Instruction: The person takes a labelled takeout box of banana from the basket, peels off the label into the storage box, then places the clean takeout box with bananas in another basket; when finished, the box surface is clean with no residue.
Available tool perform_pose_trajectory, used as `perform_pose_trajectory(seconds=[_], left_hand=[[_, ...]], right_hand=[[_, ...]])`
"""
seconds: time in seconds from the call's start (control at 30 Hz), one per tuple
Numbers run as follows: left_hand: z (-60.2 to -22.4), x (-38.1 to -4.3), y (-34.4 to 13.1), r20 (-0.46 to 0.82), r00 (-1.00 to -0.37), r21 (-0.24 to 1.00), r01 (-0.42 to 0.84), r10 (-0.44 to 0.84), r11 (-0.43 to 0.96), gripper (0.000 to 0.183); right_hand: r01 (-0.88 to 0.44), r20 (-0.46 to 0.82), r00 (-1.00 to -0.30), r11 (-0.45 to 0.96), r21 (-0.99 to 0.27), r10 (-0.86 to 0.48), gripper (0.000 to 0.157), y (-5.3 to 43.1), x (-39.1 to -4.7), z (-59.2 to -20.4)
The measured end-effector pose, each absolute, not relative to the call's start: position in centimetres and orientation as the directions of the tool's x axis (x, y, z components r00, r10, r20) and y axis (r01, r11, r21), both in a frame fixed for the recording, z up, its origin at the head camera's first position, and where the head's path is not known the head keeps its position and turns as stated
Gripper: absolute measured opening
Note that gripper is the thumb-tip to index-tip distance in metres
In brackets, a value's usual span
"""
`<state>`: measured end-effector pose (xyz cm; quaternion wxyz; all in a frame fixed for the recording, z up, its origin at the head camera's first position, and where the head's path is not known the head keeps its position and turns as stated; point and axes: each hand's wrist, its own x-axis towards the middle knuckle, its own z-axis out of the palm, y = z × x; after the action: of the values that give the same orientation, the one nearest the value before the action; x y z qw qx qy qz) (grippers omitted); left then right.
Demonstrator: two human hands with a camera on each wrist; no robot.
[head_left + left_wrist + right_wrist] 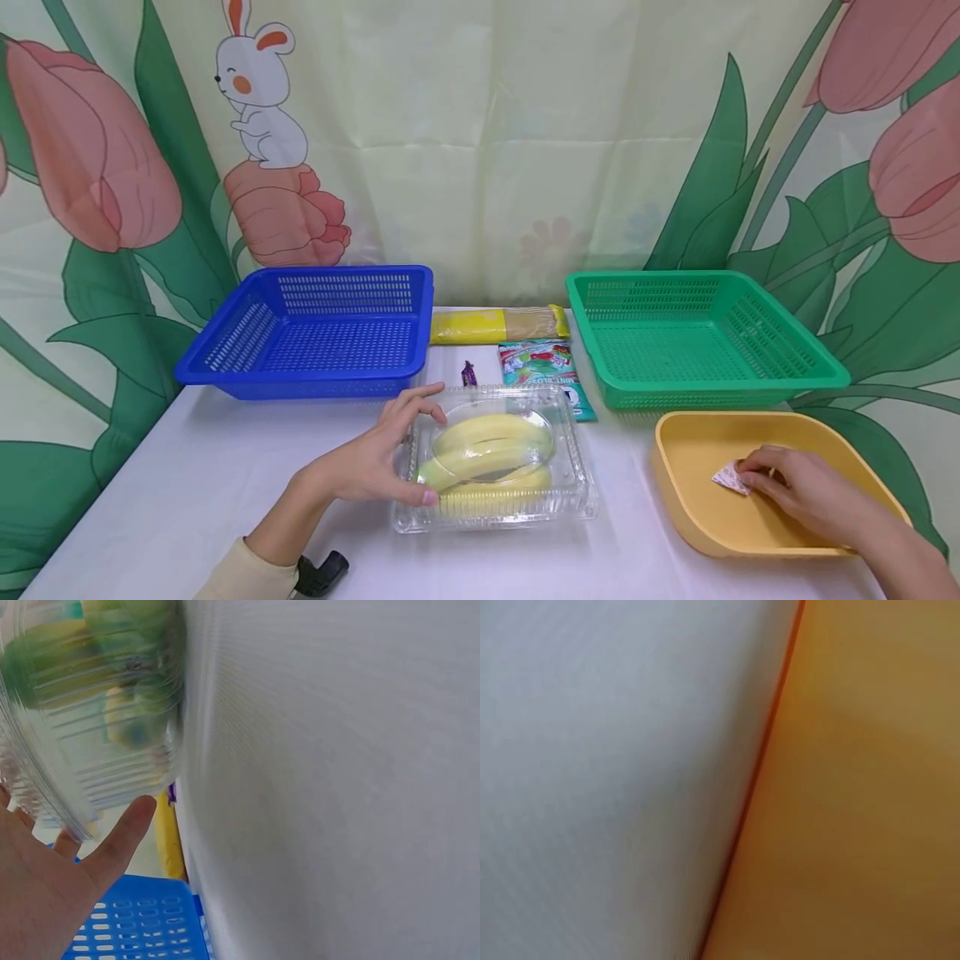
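A clear plastic clamshell box [498, 504] with yellow bananas [487, 446] inside sits at the middle of the table. My left hand [375, 462] spans its left side, thumb at the front corner and fingers over the back left edge. In the left wrist view the thumb [124, 836] lies along the ribbed corner of the box [97, 742]. Inside a yellow-orange basin [675, 487] on the right, my right hand [802, 492] pinches a small white packet with pinkish print [730, 478]. The right wrist view shows only basin wall [855, 795] and white cloth.
A blue basket [315, 387] stands at the back left, a green basket [712, 387] at the back right. Between them lie a long yellow pack of noodles [495, 326], a green and red candy bag [543, 364] and a small purple-wrapped sweet [468, 374]. A printed curtain [465, 150] hangs behind.
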<state>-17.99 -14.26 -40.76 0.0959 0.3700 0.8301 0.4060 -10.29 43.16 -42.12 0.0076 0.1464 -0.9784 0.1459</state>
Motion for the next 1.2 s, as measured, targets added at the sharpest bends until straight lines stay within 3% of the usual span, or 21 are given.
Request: perform_pose_trajectory(seconds=[0.23, 0.5, 0.77, 1.0, 1.07, 1.2], left_hand=[[-40.9, -18.1, -14.2, 0.148, -0.706, 0.745, 0.541, 0.693, 0.391, 0.078], [-40.8, -17.9, -14.2, 0.144, -0.704, 0.752, 0.534, 0.695, 0.386, 0.080], [-40.6, -17.9, -14.2, 0.131, -0.707, 0.753, 0.527, 0.695, 0.394, 0.080], [-40.5, -18.0, -14.1, 0.130, -0.708, 0.753, 0.525, 0.694, 0.395, 0.078], [-40.4, -18.0, -14.1, 0.130, -0.709, 0.755, 0.524, 0.693, 0.394, 0.078], [-40.4, -18.0, -14.1, 0.128, -0.710, 0.760, 0.519, 0.692, 0.392, 0.078]], right_hand=[[-0.270, 0.047, -0.963, 0.926, -0.265, -0.267, 0.017, 42.8, -10.5, -42.1], [-0.405, 0.209, -0.909, 0.884, -0.234, -0.361, 0.025, 42.5, -10.9, -42.8], [-0.461, 0.293, -0.873, 0.853, -0.243, -0.389, 0.055, 42.5, -10.7, -43.7], [-0.322, 0.095, -0.947, 0.894, -0.313, -0.307, 0.082, 42.1, -9.6, -42.9], [-0.306, 0.058, -0.951, 0.897, -0.320, -0.304, 0.082, 42.2, -9.5, -42.7], [-0.331, 0.100, -0.944, 0.895, -0.300, -0.315, 0.054, 42.5, -9.7, -42.6]])
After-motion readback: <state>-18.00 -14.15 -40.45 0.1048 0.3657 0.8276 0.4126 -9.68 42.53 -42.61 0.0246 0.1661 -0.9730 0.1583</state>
